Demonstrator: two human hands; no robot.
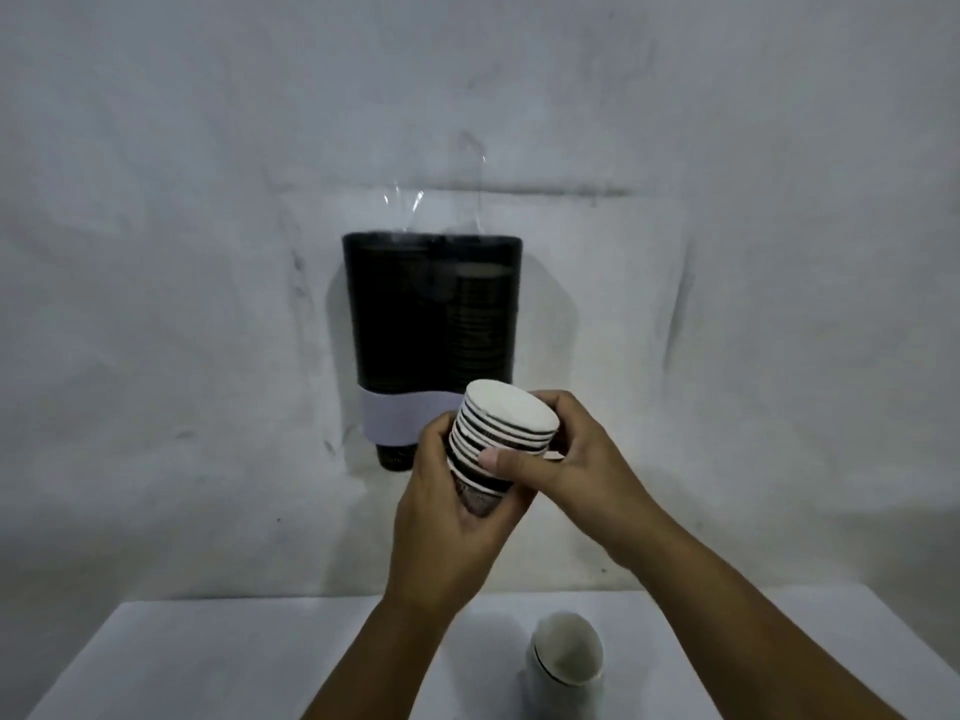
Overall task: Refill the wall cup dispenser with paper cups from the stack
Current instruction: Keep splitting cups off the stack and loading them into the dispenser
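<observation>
- White table [208,667] fills the bottom of the frame, and near its lower right part stand some nested paper cups [567,662], mouth up; a low swing of the arm can knock them over.
- At the centre, the left hand [447,522] grasps the lower part of a stack of paper cups [498,439], and the right hand [566,459] pinches its upper rims. The stack is tilted, so the loose cups can slide apart and drop.
- Farther, on the wrinkled white wall [156,252], hangs the dark dispenser [431,314]. Its right column already holds cups, so the stack can jam if it enters crooked.
</observation>
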